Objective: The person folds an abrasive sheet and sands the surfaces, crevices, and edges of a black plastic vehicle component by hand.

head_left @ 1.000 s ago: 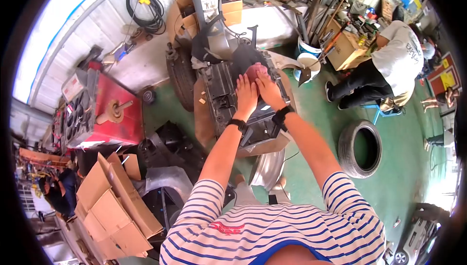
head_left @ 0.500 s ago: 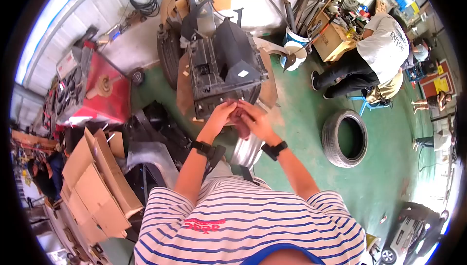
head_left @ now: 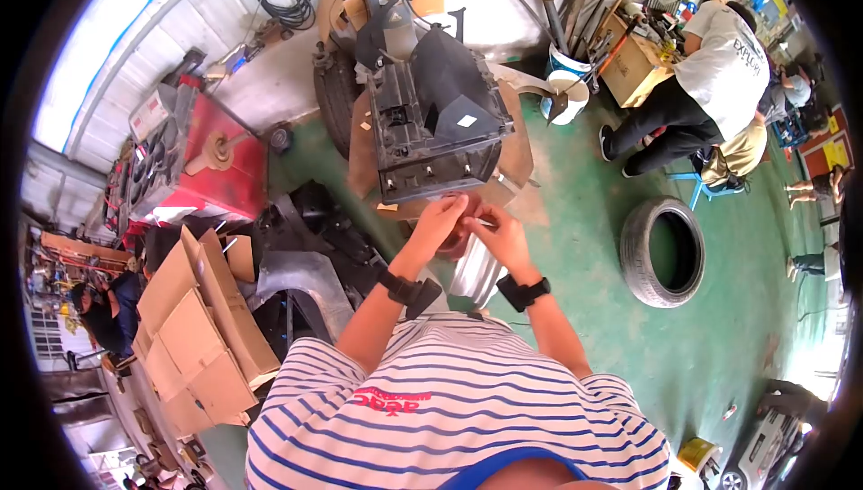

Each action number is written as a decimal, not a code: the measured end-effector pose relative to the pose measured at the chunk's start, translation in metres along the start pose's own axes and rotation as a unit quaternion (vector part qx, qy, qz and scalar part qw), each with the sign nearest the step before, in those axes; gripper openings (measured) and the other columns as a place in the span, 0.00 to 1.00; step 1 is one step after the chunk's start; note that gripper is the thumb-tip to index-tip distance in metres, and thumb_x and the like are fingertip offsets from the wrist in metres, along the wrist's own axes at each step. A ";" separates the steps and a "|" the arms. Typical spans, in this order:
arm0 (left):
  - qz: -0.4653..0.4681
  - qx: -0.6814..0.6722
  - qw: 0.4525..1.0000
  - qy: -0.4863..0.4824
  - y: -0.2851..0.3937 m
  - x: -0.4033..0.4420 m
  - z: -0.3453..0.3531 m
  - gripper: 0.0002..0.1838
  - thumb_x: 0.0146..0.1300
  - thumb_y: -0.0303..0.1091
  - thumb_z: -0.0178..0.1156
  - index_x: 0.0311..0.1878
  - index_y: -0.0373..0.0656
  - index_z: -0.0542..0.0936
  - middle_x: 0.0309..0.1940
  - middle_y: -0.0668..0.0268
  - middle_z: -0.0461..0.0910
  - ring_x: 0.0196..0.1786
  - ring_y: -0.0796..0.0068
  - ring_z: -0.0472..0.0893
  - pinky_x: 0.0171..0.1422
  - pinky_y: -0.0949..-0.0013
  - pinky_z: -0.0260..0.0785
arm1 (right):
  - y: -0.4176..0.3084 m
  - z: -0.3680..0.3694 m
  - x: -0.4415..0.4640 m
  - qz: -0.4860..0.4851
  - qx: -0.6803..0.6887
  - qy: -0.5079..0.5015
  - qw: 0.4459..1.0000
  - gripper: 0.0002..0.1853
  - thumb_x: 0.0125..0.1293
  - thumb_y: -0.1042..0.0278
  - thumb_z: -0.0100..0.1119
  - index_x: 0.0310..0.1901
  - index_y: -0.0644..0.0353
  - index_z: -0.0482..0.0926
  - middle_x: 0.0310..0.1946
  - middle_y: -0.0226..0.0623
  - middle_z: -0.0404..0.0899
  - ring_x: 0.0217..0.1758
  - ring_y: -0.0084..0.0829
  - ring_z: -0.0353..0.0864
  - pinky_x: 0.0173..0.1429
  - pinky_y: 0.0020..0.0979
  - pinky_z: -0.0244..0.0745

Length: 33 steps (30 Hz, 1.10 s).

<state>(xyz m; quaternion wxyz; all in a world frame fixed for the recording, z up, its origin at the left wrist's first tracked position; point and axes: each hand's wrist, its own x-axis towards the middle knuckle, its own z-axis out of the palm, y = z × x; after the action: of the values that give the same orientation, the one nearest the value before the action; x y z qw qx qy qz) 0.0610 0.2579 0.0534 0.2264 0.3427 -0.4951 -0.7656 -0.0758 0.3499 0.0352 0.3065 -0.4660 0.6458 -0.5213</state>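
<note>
Green floor (head_left: 575,292); left hand (head_left: 437,224) and right hand (head_left: 502,236) pinch reddish cloth (head_left: 456,243) beside black plastic case (head_left: 436,108), presumably for two-sided control.

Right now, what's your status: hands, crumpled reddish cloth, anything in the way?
Left hand, right hand: both gripping the cloth. Cloth bunched, this side of the boxy black plastic housing. Nothing obvious blocking the hands; silver metal wheel rim below.

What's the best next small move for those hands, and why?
Probably bring the reddish cloth forward onto the black plastic case: the left hand and right hand hold it together just short of the case's near edge, and the case's top looks within easy reach.
</note>
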 end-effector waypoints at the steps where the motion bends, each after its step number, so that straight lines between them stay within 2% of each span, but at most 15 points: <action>1: 0.011 0.000 1.000 -0.023 0.004 0.006 -0.006 0.17 0.73 0.41 0.51 0.37 0.36 0.80 0.24 0.69 0.77 0.25 0.81 0.76 0.33 0.76 0.70 | -0.015 0.001 0.007 -0.041 -0.037 0.019 0.998 0.12 0.61 0.62 0.66 0.33 0.63 0.78 0.26 0.40 0.81 0.29 0.34 0.83 0.37 0.32 0.77; 5: 0.063 0.209 0.973 -0.075 0.032 0.030 -0.035 0.17 0.73 0.39 0.51 0.36 0.32 0.78 0.28 0.69 0.78 0.29 0.82 0.76 0.37 0.76 0.70 | -0.019 0.014 0.054 -0.150 -0.212 -0.024 0.965 0.12 0.63 0.61 0.61 0.33 0.63 0.78 0.25 0.45 0.77 0.26 0.48 0.76 0.33 0.37 0.74; 10: 0.084 0.202 0.973 -0.076 0.061 0.085 -0.103 0.15 0.72 0.38 0.51 0.42 0.34 0.80 0.27 0.68 0.80 0.28 0.82 0.76 0.35 0.76 0.70 | -0.028 0.017 0.130 -0.049 -0.137 -0.147 0.978 0.11 0.68 0.63 0.56 0.41 0.62 0.80 0.32 0.43 0.81 0.31 0.39 0.81 0.37 0.34 0.75; 12: 0.142 0.042 0.989 0.006 0.075 0.097 -0.127 0.16 0.73 0.40 0.51 0.42 0.37 0.81 0.29 0.72 0.80 0.31 0.83 0.75 0.38 0.79 0.68 | -0.021 0.016 0.161 0.079 0.161 -0.107 0.978 0.15 0.71 0.61 0.52 0.48 0.64 0.78 0.39 0.37 0.83 0.37 0.30 0.82 0.43 0.30 0.77; 15: 0.144 -0.082 0.984 0.058 0.090 0.121 -0.174 0.16 0.74 0.42 0.51 0.42 0.39 0.81 0.29 0.74 0.77 0.32 0.85 0.73 0.37 0.79 0.65 | -0.039 -0.010 0.218 0.120 0.347 0.006 0.930 0.17 0.74 0.60 0.47 0.51 0.66 0.77 0.43 0.34 0.81 0.41 0.25 0.81 0.47 0.26 0.76; 18: 0.142 -0.087 0.983 0.075 0.090 0.161 -0.196 0.19 0.74 0.43 0.48 0.45 0.37 0.81 0.27 0.75 0.76 0.31 0.86 0.71 0.36 0.79 0.64 | -0.042 -0.018 0.256 0.104 0.233 0.093 0.962 0.19 0.71 0.59 0.51 0.52 0.69 0.75 0.43 0.35 0.81 0.44 0.26 0.80 0.53 0.31 0.75; 19: 0.128 0.014 0.986 0.103 0.082 0.181 -0.196 0.20 0.74 0.44 0.49 0.45 0.35 0.80 0.27 0.73 0.77 0.30 0.81 0.73 0.36 0.75 0.65 | -0.033 -0.015 0.268 0.112 0.231 0.102 0.961 0.19 0.71 0.59 0.51 0.52 0.69 0.75 0.43 0.35 0.81 0.44 0.26 0.80 0.53 0.31 0.75; 20: 0.114 0.116 0.978 0.129 0.073 0.200 -0.195 0.21 0.73 0.45 0.49 0.45 0.33 0.80 0.27 0.70 0.78 0.29 0.76 0.75 0.36 0.71 0.66 | -0.015 -0.011 0.281 0.116 0.047 0.123 0.985 0.23 0.70 0.58 0.54 0.56 0.71 0.71 0.48 0.41 0.79 0.51 0.31 0.78 0.58 0.33 0.71; 21: 0.100 0.335 0.925 0.151 0.071 0.212 -0.193 0.25 0.72 0.47 0.49 0.50 0.28 0.77 0.38 0.53 0.82 0.40 0.56 0.80 0.47 0.60 0.70 | 0.001 -0.006 0.286 0.117 -0.139 0.135 0.974 0.28 0.68 0.57 0.57 0.60 0.73 0.67 0.54 0.46 0.76 0.57 0.36 0.76 0.63 0.35 0.68; 22: 0.166 0.357 0.902 0.177 0.059 0.224 -0.187 0.30 0.70 0.47 0.49 0.61 0.27 0.69 0.57 0.37 0.72 0.62 0.43 0.71 0.67 0.53 0.61 | 0.010 0.001 0.281 0.123 -0.139 0.139 0.973 0.28 0.68 0.57 0.57 0.60 0.73 0.67 0.54 0.46 0.76 0.57 0.36 0.76 0.63 0.35 0.68; 24: 0.253 0.417 0.858 0.163 0.044 0.236 -0.168 0.33 0.71 0.46 0.47 0.68 0.27 0.59 0.67 0.33 0.57 0.72 0.38 0.55 0.77 0.51 0.46 | 0.021 0.014 0.280 -0.023 -0.353 0.075 0.932 0.40 0.65 0.59 0.60 0.69 0.74 0.53 0.67 0.57 0.61 0.72 0.46 0.61 0.74 0.37 0.54; 25: 0.245 0.472 0.841 0.101 0.044 0.241 -0.157 0.33 0.71 0.44 0.46 0.70 0.29 0.56 0.69 0.33 0.52 0.74 0.36 0.51 0.77 0.50 0.43 | -0.001 0.017 0.291 -0.047 -0.205 -0.075 0.975 0.47 0.65 0.55 0.57 0.73 0.72 0.40 0.74 0.60 0.44 0.78 0.51 0.43 0.78 0.38 0.43; 28: 0.276 0.513 0.813 0.026 0.034 0.258 -0.129 0.33 0.72 0.44 0.45 0.72 0.31 0.53 0.72 0.31 0.42 0.74 0.30 0.43 0.76 0.42 0.39 | 0.012 0.021 0.304 0.048 -0.324 -0.174 0.929 0.47 0.67 0.50 0.53 0.72 0.76 0.39 0.74 0.64 0.40 0.79 0.53 0.39 0.80 0.38 0.37; 30: 0.289 0.503 0.814 0.036 0.037 0.276 -0.124 0.34 0.71 0.44 0.45 0.73 0.32 0.52 0.72 0.30 0.39 0.75 0.32 0.40 0.76 0.41 0.39 | 0.015 0.012 0.330 0.030 -0.328 -0.189 0.925 0.46 0.70 0.47 0.48 0.70 0.80 0.39 0.73 0.67 0.36 0.79 0.53 0.38 0.80 0.37 0.37; 33: 0.296 0.510 0.806 0.040 0.060 0.304 -0.131 0.34 0.72 0.44 0.44 0.73 0.34 0.51 0.71 0.27 0.38 0.75 0.30 0.39 0.76 0.41 0.39 | -0.022 0.015 0.375 0.131 -0.306 -0.281 0.900 0.45 0.73 0.44 0.39 0.69 0.83 0.38 0.73 0.69 0.34 0.79 0.53 0.37 0.80 0.34 0.36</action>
<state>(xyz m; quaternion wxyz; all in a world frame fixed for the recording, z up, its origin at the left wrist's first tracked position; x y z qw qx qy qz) -0.0419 -0.0542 -0.0188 0.2545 0.2759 -0.8823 -0.2839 -0.1977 -0.0018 0.0859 0.3832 -0.5748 0.7160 -0.1006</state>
